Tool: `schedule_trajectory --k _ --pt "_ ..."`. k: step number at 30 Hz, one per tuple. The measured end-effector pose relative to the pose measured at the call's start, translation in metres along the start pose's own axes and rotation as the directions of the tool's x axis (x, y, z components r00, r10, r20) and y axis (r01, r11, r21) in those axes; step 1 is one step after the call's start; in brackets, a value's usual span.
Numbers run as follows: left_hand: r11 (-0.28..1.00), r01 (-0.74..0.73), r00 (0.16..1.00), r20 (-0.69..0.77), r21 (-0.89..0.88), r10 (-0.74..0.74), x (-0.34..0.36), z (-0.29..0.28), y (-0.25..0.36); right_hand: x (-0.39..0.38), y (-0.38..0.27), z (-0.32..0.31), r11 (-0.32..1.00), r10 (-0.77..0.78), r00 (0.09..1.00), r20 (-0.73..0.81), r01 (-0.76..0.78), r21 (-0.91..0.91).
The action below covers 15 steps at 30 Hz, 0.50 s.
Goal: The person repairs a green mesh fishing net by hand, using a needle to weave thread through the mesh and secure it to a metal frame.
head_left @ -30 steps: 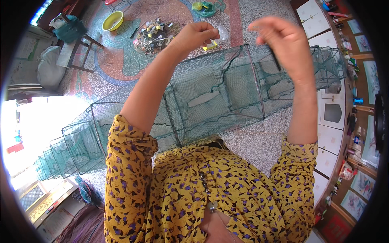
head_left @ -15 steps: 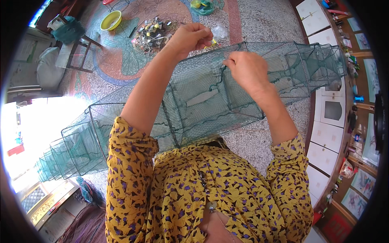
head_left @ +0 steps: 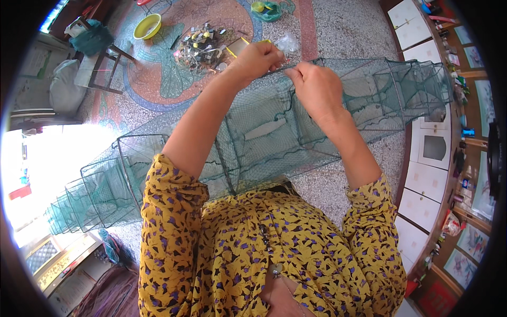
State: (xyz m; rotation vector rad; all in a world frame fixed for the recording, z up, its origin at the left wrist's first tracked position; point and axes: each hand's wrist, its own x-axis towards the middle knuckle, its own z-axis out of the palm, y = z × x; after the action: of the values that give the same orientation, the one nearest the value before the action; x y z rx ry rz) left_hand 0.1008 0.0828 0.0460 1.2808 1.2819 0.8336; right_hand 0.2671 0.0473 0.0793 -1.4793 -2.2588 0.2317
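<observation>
A long green mesh net trap (head_left: 259, 153) with dark rectangular frames stretches across in front of me, from the lower left to the upper right. At its far edge, my left hand (head_left: 259, 61) is closed with fingertips pinched together; whatever they hold is too small to make out. Close beside it, on the right, my right hand (head_left: 319, 87) pinches the upper edge of the netting between thumb and finger. A short dark stretch of that edge shows between the two hands.
Beyond the net, a heap of small mixed pieces (head_left: 200, 47) lies on the patterned floor near a yellow basin (head_left: 147, 26), a yellow-edged box (head_left: 237, 46) and a green bag (head_left: 265, 11). White cabinets (head_left: 422, 177) line the right side. A stool (head_left: 100, 68) stands at left.
My left hand has come down and to the right, toward the net's edge. My right hand has shifted slightly up and left, so the fingertips are now close together.
</observation>
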Motion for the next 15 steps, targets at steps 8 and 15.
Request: schedule_trajectory --k 8,15 --pt "0.920 -0.260 0.965 -0.114 -0.292 0.236 -0.004 -0.002 0.000 0.023 0.006 0.019 0.969 0.033 0.999 -0.043 -0.021 0.245" --pt "0.960 -0.143 0.988 -0.097 -0.241 0.123 -0.003 -0.006 -0.007 0.052 -0.008 -0.023 0.813 0.113 0.962 -0.248 0.054 0.580"
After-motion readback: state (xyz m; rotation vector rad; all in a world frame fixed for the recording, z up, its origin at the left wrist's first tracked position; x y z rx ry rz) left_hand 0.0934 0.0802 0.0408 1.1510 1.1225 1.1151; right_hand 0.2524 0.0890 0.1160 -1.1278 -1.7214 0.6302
